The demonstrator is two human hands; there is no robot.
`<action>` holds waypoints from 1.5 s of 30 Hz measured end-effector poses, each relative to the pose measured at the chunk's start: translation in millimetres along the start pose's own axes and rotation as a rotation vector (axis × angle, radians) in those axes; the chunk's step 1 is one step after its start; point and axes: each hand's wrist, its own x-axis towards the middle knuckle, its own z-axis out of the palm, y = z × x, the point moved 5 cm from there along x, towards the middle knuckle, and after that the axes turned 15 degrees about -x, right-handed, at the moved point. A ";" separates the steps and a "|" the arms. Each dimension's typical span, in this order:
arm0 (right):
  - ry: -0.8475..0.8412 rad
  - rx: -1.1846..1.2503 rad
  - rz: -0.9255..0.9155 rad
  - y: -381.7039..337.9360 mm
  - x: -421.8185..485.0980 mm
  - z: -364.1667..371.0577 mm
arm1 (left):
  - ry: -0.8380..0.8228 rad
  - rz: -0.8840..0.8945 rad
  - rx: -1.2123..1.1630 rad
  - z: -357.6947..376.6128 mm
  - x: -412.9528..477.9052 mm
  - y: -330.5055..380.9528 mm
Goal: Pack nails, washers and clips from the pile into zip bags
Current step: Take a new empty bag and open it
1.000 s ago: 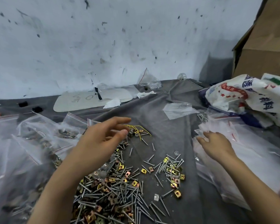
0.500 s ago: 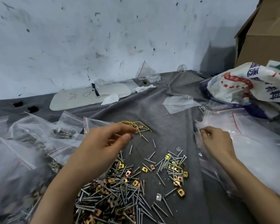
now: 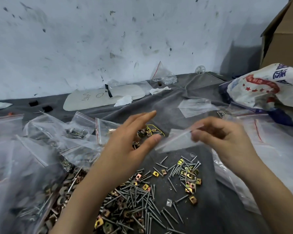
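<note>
Grey soft cloth over the table (image 3: 176, 105). At left, filled zip bags (image 3: 41, 149) in a heap, crinkly clear film; flat empties (image 3: 269, 149) stacked right. Front centre on the cloth, the pile (image 3: 134, 205): thin grey metal nails (image 3: 164, 159), boxy brass-coloured clips (image 3: 192, 198). Above it, right hand (image 3: 227, 141) pinches an empty zip bag (image 3: 176, 141) by its top strip. Beside the bag edge, left hand (image 3: 125, 146) open, fingers straight, holding nothing. Step, I'd say: opening it. Next: left hand catches one lip, peels the seal, then load.
</note>
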 end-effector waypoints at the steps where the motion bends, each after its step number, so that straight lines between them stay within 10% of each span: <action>1: -0.090 0.004 -0.009 -4.3 -4.6 10.3 | -0.021 -0.040 -0.014 2.0 -0.1 -1.7; 27: -0.198 0.172 -0.006 -4.7 -16.5 39.5 | -0.271 -0.240 -0.469 16.5 -6.3 -4.7; 45: -0.172 0.086 0.158 41.7 -12.2 51.4 | -0.384 -0.234 -0.310 3.4 -13.6 0.3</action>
